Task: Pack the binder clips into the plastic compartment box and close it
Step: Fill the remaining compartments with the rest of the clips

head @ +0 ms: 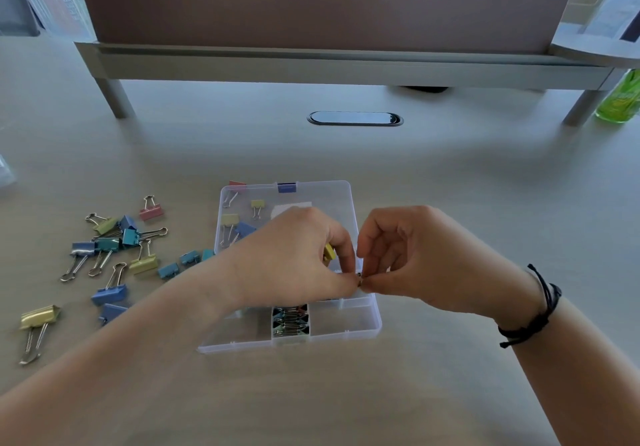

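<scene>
Both hands met above the compartment box (360,310): left hand (294,258) and right hand (415,255) each pinched one yellow binder clip (329,253) by its wire handles. Light, stiff, springy; handles looked the surest hold. More loose clips (114,255) lay left of the box.

Both forearms reach in from below and the left hand (294,258) and right hand (412,255) meet fingertip to fingertip, fingers curled, pinching together at one small point.
</scene>
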The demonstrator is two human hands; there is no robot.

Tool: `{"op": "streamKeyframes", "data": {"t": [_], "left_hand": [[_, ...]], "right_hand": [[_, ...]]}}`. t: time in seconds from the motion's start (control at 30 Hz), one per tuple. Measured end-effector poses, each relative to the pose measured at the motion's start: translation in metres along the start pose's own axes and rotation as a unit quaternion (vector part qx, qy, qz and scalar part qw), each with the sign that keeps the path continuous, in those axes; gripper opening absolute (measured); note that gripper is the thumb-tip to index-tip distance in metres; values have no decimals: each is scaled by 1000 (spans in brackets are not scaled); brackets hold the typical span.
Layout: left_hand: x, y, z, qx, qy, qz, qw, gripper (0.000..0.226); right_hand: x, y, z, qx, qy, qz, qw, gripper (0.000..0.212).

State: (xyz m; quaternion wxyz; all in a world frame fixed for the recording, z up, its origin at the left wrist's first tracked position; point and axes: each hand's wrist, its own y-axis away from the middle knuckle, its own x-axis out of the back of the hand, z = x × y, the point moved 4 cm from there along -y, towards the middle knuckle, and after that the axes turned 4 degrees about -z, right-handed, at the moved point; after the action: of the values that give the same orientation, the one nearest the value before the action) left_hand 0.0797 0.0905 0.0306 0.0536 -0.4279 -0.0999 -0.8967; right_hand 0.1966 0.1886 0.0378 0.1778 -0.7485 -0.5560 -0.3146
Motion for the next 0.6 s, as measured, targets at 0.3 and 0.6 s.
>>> {"op": "streamKeyframes", "data": {"t": [0.3,0.6], "left_hand": [[-5,-3,1,-9,-94,13,995,10],[-4,-3,5,-4,-95,11,995,12]], "right_hand": [[-3,-4,4,7,75,27,997,27],[-4,-4,3,-1,23,20,1000,21]]}}
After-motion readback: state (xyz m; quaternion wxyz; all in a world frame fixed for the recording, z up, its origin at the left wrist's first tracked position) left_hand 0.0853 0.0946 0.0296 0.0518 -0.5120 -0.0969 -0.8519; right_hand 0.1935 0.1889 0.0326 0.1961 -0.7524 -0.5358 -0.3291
